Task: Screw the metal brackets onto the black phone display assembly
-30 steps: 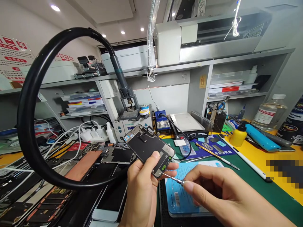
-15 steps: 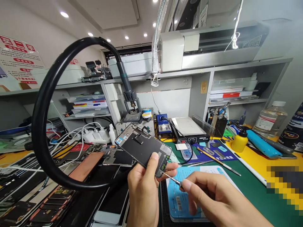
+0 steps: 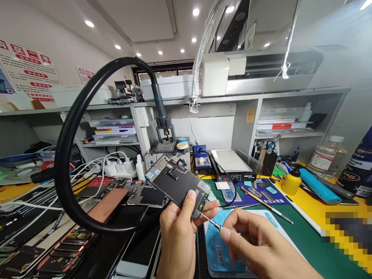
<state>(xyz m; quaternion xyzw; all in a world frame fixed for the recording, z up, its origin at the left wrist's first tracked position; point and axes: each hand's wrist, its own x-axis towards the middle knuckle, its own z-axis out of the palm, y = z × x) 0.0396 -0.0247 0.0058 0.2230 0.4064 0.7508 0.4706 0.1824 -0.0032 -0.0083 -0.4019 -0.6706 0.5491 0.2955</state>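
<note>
Screen assembly: a phone screen assembly (image 3: 177, 186), back face up and tilted, is held above the bench near the middle of the view; its green-marked end points to about 4 o'clock.
Left hand: the left hand (image 3: 178, 236) is closed around that end, thumb on the back face, fingers beneath, some fingertips reaching past the edge.
Right hand: the right hand (image 3: 258, 240) pinches a slim precision screwdriver (image 3: 211, 222) between thumb and forefinger, the other fingers loosely curled.
Driver tip: it meets the assembly's corner at 4 o'clock; whether it sits in a screw head, I cannot tell.
Step in hand: probably fine driver work at that corner.
Next move calls for: a steady left grip, the tip kept in line and light pressure, since a slip could scratch the nearby flex parts.
Around the assembly: blue case (image 3: 212, 242) at 5 o'clock, yellow bottle (image 3: 291, 183) at 3, flat-topped heating plate (image 3: 231, 161) at 2.
</note>
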